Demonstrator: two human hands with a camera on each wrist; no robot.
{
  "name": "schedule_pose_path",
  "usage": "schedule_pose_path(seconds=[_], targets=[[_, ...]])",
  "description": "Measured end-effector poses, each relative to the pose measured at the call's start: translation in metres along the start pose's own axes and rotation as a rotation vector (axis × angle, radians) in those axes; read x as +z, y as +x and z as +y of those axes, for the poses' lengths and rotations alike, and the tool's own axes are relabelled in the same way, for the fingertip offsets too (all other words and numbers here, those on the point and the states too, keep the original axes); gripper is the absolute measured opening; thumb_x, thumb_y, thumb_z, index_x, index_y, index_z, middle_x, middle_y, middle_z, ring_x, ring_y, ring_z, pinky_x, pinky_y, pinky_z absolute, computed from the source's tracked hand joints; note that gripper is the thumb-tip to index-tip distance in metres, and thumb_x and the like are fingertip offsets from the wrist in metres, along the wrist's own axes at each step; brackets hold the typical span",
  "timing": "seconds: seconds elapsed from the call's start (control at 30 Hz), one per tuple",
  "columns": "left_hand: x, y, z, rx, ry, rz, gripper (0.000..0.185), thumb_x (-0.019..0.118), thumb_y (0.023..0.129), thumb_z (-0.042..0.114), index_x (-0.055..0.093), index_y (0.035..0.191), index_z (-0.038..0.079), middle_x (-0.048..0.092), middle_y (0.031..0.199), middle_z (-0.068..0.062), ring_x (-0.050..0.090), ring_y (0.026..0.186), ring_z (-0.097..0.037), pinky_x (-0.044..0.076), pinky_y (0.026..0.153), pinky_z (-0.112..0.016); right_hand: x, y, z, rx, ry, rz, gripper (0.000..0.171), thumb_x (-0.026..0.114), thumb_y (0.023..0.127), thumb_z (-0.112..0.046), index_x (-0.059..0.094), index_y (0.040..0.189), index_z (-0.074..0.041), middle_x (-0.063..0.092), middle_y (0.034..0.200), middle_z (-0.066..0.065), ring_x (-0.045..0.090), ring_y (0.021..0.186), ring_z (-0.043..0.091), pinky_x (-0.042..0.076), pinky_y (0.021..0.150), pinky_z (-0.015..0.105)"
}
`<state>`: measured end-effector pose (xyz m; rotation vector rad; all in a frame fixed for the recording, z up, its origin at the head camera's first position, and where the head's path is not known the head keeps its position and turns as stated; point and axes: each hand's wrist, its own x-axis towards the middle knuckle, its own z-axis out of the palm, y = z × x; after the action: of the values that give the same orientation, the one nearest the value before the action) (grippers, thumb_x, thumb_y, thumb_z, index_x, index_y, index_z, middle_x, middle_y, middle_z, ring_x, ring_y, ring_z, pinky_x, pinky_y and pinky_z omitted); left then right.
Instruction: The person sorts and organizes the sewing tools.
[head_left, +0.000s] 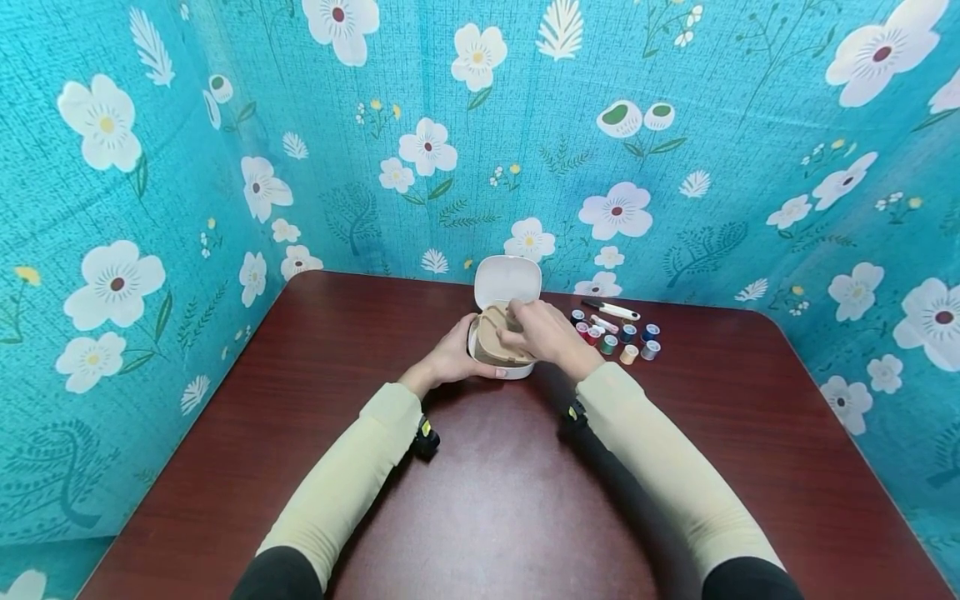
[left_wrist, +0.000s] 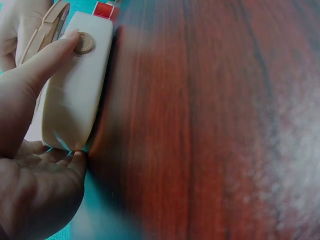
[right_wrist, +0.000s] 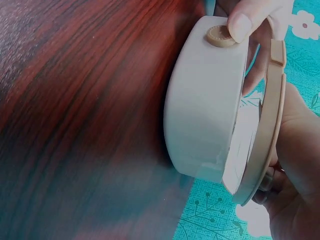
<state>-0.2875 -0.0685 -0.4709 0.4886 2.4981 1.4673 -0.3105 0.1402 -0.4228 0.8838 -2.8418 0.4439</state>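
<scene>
On our left, our left hand (head_left: 453, 354) grips the white box (head_left: 516, 373) at its left end, thumb along the front with its tip at the round knob (left_wrist: 84, 43), fingers round the side. The box is at the far part of the table (head_left: 495, 500), its long axis seemingly left to right, its lid (head_left: 507, 281) standing open behind. Next comes the tan tray (head_left: 491, 340), over the box's mouth and tilted against the rim; the right wrist view shows a gap between the two, though we cannot tell whether the far edge touches. Its own long axis is hard to read beneath our fingers. Our right hand (head_left: 546, 332), the nearer one to the tray, pinches it from above and from the right. Just beyond, on our right, stand the thread spools (head_left: 609, 343).
</scene>
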Motion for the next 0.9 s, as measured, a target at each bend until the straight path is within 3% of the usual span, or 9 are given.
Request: schedule_pose_path(seconds=[0.37,0.9], targets=[[0.000,-0.001,0.001,0.024,-0.018,0.003,0.102,0.099,0.066,0.028,0.039,0.146,0.009,0.052,0.136,-0.009,0.052,0.124,-0.024,0.040,0.109,-0.041,-0.005,-0.009,0.007,-0.003,-0.011,0.014,0.030,0.069,0.093,-0.033,0.058,0.086,-0.006,0.040,0.062,-0.003,0.043,0.057,0.017,0.032,0.052,0.032],[0.000,-0.002,0.002,0.024,-0.033,-0.017,0.108,0.099,0.066,0.026,0.034,0.151,0.003,0.050,0.141,-0.018,0.050,0.124,-0.032,0.037,0.110,-0.045,-0.010,-0.025,0.022,0.032,-0.045,0.015,0.031,0.070,0.092,-0.033,0.062,0.091,-0.004,0.043,0.063,-0.002,0.043,0.057,0.016,0.030,0.051,0.032]])
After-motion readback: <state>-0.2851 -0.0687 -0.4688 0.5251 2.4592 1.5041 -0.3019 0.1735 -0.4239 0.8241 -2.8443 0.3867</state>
